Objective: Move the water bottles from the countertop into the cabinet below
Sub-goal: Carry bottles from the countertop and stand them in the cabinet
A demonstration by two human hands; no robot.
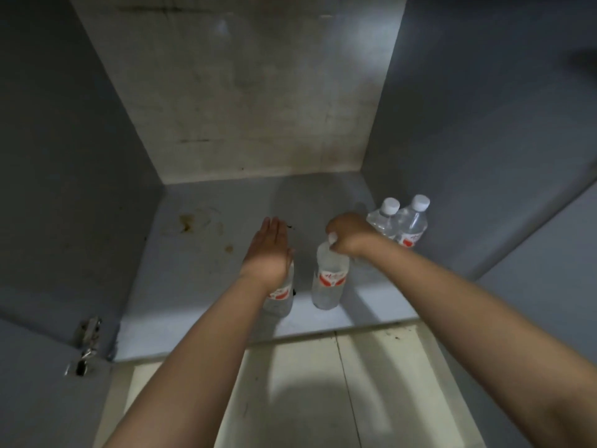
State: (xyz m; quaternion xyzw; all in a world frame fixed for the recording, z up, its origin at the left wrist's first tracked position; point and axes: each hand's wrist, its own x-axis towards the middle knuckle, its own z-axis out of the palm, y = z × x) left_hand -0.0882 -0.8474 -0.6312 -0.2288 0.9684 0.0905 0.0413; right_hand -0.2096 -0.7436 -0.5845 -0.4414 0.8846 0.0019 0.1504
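Note:
I look into an open grey cabinet point(200, 260). Two clear water bottles with white caps and red labels, one point(384, 218) beside the other point(415, 221), stand upright against the right wall. Nearer the front edge a third bottle point(329, 279) stands on the cabinet floor, and my right hand point(349, 234) is closed around its cap and neck. My left hand point(269, 250) is flat with its fingers stretched out, resting over the top of a fourth bottle point(279, 300), which it mostly hides. All four bottles are inside the cabinet.
The cabinet floor has brown stains point(187, 223) at the left. A metal door hinge point(87, 344) is fixed at the lower left side wall. A stained pale back panel point(242, 92) closes the rear. Light floor tiles point(307, 383) lie below the cabinet's front edge.

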